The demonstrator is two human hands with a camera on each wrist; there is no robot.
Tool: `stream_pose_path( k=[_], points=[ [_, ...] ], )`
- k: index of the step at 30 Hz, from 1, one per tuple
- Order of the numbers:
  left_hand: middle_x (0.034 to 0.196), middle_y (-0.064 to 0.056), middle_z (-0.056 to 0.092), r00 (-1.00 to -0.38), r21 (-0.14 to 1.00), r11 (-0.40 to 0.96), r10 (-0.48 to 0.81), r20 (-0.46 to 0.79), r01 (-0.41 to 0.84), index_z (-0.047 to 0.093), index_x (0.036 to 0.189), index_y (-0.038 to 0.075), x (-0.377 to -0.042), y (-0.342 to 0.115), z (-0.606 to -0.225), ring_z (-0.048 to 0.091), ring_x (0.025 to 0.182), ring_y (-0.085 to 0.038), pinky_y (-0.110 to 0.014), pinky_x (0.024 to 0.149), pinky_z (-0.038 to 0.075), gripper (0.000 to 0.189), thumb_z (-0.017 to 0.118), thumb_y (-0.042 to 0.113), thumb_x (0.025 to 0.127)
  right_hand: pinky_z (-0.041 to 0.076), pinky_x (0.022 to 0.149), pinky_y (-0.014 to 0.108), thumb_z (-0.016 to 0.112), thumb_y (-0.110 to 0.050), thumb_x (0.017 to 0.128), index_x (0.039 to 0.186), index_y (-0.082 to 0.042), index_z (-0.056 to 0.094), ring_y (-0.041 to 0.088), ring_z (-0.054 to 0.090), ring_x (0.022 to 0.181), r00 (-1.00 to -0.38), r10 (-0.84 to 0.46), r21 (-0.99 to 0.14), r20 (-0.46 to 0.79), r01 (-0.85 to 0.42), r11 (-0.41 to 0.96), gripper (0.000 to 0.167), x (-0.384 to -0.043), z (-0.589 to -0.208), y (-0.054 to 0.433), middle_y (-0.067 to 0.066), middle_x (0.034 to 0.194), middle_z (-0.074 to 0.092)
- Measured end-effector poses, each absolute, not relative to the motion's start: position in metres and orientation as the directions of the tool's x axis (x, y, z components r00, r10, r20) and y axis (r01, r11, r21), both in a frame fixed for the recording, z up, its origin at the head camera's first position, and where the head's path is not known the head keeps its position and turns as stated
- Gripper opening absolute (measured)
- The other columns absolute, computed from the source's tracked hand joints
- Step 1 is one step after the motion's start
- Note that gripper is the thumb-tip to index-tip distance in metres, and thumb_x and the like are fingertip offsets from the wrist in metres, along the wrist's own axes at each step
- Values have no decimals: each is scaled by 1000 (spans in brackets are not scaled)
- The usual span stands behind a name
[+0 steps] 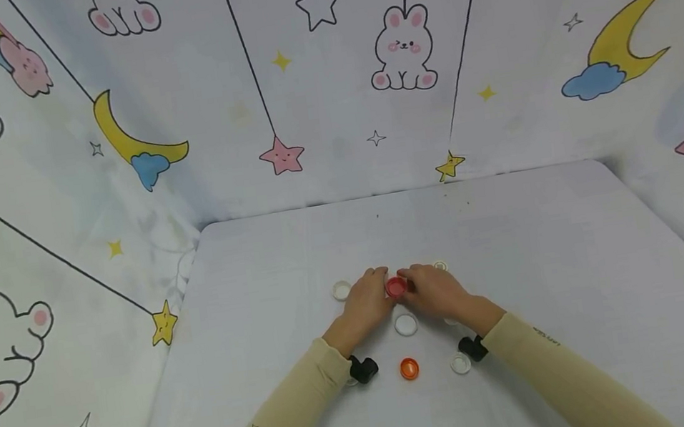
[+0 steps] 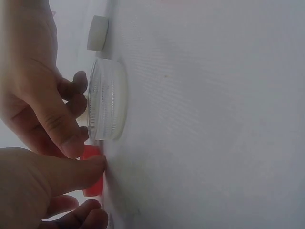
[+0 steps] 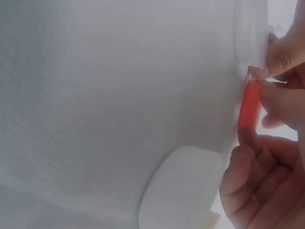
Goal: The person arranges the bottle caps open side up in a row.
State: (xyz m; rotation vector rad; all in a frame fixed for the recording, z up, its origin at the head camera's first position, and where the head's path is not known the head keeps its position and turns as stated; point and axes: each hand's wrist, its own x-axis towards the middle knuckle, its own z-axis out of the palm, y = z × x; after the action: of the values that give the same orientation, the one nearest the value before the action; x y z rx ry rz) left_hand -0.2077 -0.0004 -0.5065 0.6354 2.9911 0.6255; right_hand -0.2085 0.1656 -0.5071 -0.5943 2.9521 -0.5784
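Between my two hands is a small red round lid (image 1: 396,287), standing just off or on the cloth; which, I cannot tell. My left hand (image 1: 367,304) pinches its left side, with the thumb across the red rim in the left wrist view. From the right, my right hand (image 1: 438,290) pinches it, thumb and fingers on the red edge in the right wrist view. Nearer me in the head view is a white-rimmed round piece (image 1: 405,325). A clear ribbed ring or jar (image 2: 107,100) shows close beside my fingers in the left wrist view.
Pale round lids lie around my hands: one at the left (image 1: 342,290), one behind my right hand (image 1: 440,267), one near my right wrist (image 1: 460,363). An orange lid (image 1: 409,368) lies closest to me. White cloth covers the table (image 1: 272,273); a patterned curtain (image 1: 333,99) rises behind.
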Motion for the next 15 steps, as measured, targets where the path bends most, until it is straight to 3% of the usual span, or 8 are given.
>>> stream_pose_path(
  k=[9,15],
  points=[
    [98,-8,63,-925,422,829,374,72,367,63,125,8,-217,10,-489,63,82,-21,-32,69,51,48,78,25,83,49,68,32,75,-27,86,128,-4,63,15,52,70,-948,-317,-391,12,-296,871,49,-203,-493,182,-3,80,61],
    [99,-6,63,-919,419,830,394,29,369,64,123,11,-222,15,-484,63,85,-20,-30,71,50,43,76,24,85,47,64,30,75,-28,86,129,-7,62,13,53,68,-955,-296,-420,16,-275,865,49,-202,-492,197,-3,82,63]
  ],
)
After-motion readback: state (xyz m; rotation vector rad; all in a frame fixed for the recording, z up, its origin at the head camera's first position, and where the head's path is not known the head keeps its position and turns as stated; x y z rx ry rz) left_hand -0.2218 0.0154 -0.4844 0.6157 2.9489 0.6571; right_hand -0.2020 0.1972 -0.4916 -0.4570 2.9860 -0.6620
